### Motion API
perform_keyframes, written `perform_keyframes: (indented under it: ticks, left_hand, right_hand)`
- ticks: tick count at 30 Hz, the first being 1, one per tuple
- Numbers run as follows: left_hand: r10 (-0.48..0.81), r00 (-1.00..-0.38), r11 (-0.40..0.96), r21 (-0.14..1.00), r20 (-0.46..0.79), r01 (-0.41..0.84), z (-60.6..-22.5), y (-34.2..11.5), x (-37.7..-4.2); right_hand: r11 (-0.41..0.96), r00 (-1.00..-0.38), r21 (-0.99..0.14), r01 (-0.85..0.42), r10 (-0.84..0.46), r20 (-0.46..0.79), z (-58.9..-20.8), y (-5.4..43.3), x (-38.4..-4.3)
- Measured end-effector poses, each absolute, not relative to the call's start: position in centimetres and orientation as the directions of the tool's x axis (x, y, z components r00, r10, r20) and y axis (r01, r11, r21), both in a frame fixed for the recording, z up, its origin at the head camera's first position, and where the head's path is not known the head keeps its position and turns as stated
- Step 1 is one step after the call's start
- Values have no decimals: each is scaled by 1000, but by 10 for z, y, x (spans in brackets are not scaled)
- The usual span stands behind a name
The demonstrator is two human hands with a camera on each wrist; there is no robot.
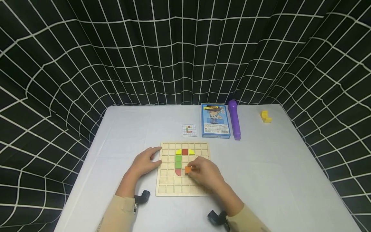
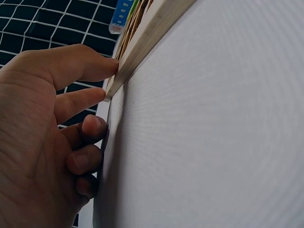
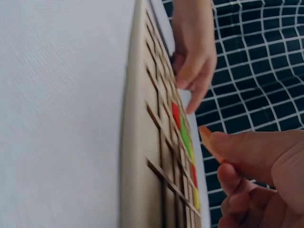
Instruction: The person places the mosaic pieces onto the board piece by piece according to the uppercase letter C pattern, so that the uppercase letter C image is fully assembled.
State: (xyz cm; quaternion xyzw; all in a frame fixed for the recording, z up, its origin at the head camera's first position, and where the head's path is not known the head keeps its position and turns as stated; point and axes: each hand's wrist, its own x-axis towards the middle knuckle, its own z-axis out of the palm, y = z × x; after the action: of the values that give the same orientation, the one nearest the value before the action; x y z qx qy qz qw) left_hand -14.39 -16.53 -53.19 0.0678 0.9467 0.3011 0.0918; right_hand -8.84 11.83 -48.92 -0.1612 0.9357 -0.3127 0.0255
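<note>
A wooden grid board [image 1: 170,189] lies flat on the white table. In its cells sit two yellow corner-cut tiles [image 1: 178,152] with a red square tile [image 1: 185,151] between them. Two green square tiles [image 1: 178,158] run down the left column, and a pinkish-red rounded tile [image 1: 178,172] lies below them. Over the board's middle, my right hand [image 1: 207,172] pinches an orange square tile [image 1: 187,169] between thumb and fingers; the right wrist view shows this tile [image 3: 209,140] raised above the board. With thumb and index fingertip, my left hand [image 1: 145,161] touches the board's left edge.
Behind the board lies a small pattern card [image 1: 189,132] with a coloured figure on a grid. To its right are a blue box [image 1: 215,129], a purple rod with a rounded end [image 1: 234,120] and a yellow notched block [image 1: 265,117]. Black grid-patterned curtains [image 1: 162,54] surround the table.
</note>
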Motion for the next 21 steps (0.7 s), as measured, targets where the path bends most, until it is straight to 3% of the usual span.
perform_keyframes:
  ticks: [21]
  left_hand:
    - [158, -979, 810, 584, -129, 54, -534, -165, -143]
  right_hand:
    - [825, -959, -526, -207, -278, -59, -503, 102, -89]
